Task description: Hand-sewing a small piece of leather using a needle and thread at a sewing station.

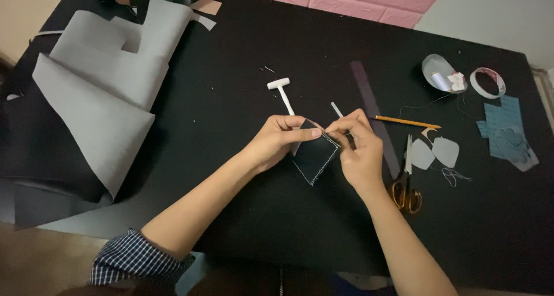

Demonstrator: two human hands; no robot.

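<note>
Fingers [300,132] of the left hand [276,143] are pinching the dark stitched leather piece [314,154], keeping it steady above the black bench [242,203]. The right hand [360,149] is pinching its stitched edge, maybe holding a needle; I cannot tell. Farther off are lying scissors [405,189], a white mallet [283,91], a pencil [404,122] and grey sheets [104,94].

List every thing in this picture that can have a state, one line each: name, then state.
Left hand: pinching the dark stitched piece.
Right hand: pinching the piece's upper edge.
Scissors: closed, lying flat.
Pencil: lying flat.
White mallet: lying untouched.
Grey sheet: folded over.
</note>
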